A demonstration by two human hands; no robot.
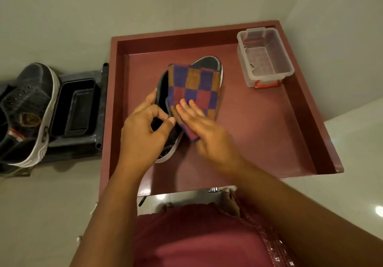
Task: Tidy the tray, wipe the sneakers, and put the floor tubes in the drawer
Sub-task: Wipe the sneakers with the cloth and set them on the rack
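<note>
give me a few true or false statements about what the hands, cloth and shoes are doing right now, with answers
1. The right hand presses a checkered cloth flat onto the sneaker. True.
2. The left hand lies idle on the table. False: it grips the sneaker's opening edge.
3. The clear plastic box sits in the maroon tray's far right corner. True.
4. The second sneaker is also inside the tray. False: it lies outside, left of the tray, beside a black container.
</note>
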